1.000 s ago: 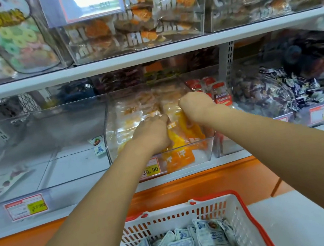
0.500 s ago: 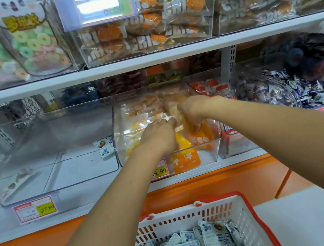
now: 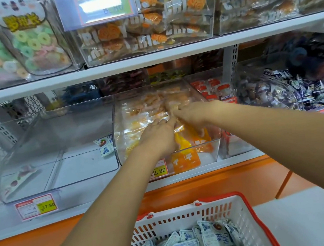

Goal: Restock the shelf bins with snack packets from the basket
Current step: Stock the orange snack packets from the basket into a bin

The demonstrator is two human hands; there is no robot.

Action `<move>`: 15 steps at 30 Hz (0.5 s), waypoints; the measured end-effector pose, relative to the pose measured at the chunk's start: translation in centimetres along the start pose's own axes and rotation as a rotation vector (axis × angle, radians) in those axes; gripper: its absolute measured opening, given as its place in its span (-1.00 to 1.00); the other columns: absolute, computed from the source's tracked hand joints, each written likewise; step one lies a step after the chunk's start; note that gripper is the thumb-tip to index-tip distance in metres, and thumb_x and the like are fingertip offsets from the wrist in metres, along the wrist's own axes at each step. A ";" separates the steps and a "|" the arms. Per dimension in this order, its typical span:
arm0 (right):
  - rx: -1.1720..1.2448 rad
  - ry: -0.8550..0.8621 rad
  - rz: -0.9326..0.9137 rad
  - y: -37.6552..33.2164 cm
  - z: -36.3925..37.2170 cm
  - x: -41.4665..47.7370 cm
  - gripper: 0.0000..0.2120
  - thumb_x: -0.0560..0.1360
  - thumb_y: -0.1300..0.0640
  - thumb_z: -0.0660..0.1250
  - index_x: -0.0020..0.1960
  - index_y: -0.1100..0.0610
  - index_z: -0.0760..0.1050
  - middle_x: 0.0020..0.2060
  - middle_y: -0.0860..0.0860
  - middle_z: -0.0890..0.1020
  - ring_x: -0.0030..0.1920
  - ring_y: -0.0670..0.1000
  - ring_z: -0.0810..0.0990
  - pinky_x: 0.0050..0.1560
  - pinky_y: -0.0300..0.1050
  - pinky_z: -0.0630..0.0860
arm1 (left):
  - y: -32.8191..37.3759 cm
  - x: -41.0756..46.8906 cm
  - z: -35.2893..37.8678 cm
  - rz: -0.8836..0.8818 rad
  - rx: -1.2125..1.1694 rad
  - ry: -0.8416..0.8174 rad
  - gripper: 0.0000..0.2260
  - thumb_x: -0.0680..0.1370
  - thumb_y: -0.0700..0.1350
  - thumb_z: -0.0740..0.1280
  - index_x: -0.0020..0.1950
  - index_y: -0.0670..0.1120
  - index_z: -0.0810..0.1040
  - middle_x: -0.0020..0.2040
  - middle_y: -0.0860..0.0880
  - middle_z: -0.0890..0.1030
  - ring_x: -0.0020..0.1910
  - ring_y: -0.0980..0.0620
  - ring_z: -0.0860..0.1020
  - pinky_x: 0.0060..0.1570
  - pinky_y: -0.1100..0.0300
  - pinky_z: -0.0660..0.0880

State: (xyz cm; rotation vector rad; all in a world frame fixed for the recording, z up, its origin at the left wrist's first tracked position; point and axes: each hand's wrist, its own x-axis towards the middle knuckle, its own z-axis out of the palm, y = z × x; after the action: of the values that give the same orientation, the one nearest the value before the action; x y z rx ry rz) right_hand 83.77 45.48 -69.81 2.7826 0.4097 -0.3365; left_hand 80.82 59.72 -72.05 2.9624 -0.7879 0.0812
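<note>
Left of the middle bin (image 3: 208, 158), the left bin (image 3: 58, 148) holds little: one blue packet (image 3: 105, 146) lies against the shared wall, so the basket's stock likely belongs there. In the middle bin the left hand (image 3: 159, 137) lies fingers out on the orange packets (image 3: 186, 160), seemingly tidying them. The right hand (image 3: 192, 115) curls among them, grip unclear. Below the middle bin, the basket (image 3: 179, 219) holds packets (image 3: 192, 245) within reach.

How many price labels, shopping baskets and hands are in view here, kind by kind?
Paper price labels on the upper shelf's clear bins: 2
Red-and-yellow paper price labels along the lower shelf: 3
White plastic shopping basket with a red rim: 1
Bare hands, left hand and right hand: 2
Total: 8
</note>
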 end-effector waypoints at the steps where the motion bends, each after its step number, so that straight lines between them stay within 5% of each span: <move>1: -0.038 -0.002 0.013 -0.3 0.4 -0.2 -0.03 0.23 0.29 0.59 0.48 0.15 0.11 0.32 0.16 0.43 0.28 0.19 0.45 0.13 -0.04 0.45 | 0.0 0.0 0.0 0.003 0.003 0.000 -0.47 0.48 0.00 0.40 0.38 -0.04 0.30 0.28 -0.10 0.44 0.30 -0.08 0.35 0.20 0.12 0.31; 9: -0.234 0.301 0.009 0.2 1.3 -0.1 -0.35 0.40 0.35 0.37 0.40 0.18 0.17 0.18 0.11 0.55 0.14 0.18 0.57 -0.09 -0.03 0.44 | -0.2 0.3 0.3 0.019 0.006 -0.009 -0.49 0.45 0.01 0.42 0.33 -0.04 0.34 0.26 -0.09 0.46 0.28 -0.07 0.35 0.18 0.11 0.32; 15: -0.269 0.329 -0.031 0.6 -0.1 1.1 -0.26 0.33 0.27 0.48 0.42 0.09 0.25 0.36 0.07 0.39 0.35 0.14 0.36 0.25 0.04 0.35 | -0.2 0.3 0.3 0.021 0.013 -0.017 -0.55 0.45 0.01 0.42 0.26 -0.04 0.36 0.23 -0.08 0.47 0.25 -0.07 0.35 0.12 0.11 0.33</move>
State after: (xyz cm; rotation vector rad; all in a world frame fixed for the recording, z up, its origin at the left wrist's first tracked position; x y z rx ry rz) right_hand 84.96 45.22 -69.86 2.5667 0.5302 0.1645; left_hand 81.22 59.67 -72.33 2.9710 -0.8243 0.0625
